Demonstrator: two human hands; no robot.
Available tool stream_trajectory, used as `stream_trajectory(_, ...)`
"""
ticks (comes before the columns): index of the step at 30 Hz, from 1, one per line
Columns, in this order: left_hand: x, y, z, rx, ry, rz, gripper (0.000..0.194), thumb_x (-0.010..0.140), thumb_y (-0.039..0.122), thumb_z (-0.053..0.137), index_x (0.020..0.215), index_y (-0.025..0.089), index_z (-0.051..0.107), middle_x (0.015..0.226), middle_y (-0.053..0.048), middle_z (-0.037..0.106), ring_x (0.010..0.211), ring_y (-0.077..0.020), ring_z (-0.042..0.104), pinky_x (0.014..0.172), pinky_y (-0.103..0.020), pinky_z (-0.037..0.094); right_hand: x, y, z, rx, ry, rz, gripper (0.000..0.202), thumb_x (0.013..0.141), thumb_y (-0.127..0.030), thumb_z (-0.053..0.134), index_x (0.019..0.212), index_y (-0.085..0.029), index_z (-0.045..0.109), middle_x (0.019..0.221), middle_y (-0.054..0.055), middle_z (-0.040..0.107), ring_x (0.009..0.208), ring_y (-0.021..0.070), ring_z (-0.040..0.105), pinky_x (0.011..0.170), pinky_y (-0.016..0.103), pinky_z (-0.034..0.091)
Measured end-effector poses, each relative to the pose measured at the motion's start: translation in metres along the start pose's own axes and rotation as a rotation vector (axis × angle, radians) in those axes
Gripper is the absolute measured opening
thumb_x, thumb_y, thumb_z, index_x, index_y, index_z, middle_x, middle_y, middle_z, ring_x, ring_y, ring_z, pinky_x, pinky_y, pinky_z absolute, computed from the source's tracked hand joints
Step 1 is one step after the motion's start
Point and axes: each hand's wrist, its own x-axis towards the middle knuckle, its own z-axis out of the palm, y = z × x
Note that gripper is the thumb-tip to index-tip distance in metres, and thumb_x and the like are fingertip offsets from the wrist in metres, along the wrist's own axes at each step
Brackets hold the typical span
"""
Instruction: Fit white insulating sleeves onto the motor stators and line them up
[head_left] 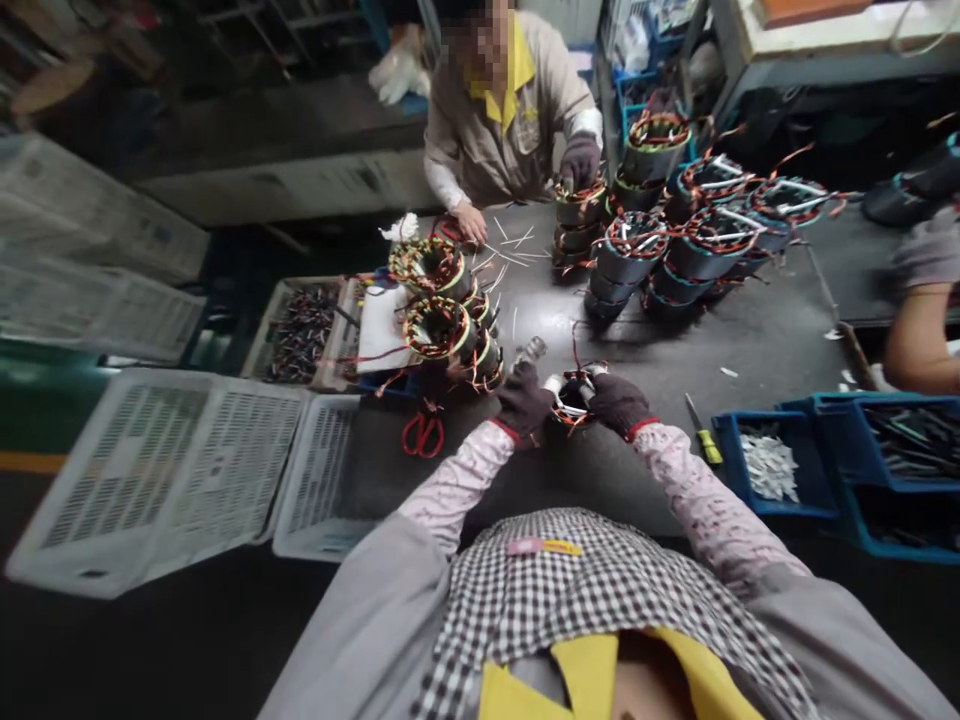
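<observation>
A motor stator, a dark ring with orange wires and white sleeves at its top, stands on the table in front of me. My left hand, in a dark glove with bare fingertips, is closed on the stator's left rim. A clear, shiny object shows just beyond that hand; I cannot make out what it is. My right hand, gloved the same way, is closed on the stator's right rim, its fingers among the wires. Part of the rim is hidden by my fingers.
Stacked stators stand left, more at back right. Red-handled scissors, a yellow-handled screwdriver and blue bins flank me. Across the table, a co-worker touches a stator; another person's arm is right.
</observation>
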Motion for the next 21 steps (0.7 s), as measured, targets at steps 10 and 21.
stream_trajectory(10,0.025,-0.027,0.067,-0.360,-0.362,0.068,0.057,0.110,0.052,0.039,0.135,0.010,0.071,0.137,-0.018,0.075,0.124,-0.0268,0.069,0.110,-0.033,0.048,-0.012,0.016,-0.007,-0.115,-0.011,-0.073,0.050,0.113,-0.043,0.037,0.141,-0.018,0.069,0.127,0.016,0.079,0.113,0.0268,0.074,0.091,0.032,0.051)
stream_trajectory(21,-0.097,0.044,0.105,-0.141,-0.434,0.008,0.036,0.098,0.048,0.066,0.111,0.018,0.079,0.099,-0.009,0.080,0.085,-0.0221,0.074,0.080,-0.030,0.053,-0.084,0.102,-0.011,-0.135,-0.088,-0.140,0.050,0.112,-0.049,0.044,0.148,-0.024,0.068,0.123,0.014,0.081,0.105,0.0273,0.075,0.085,0.032,0.050)
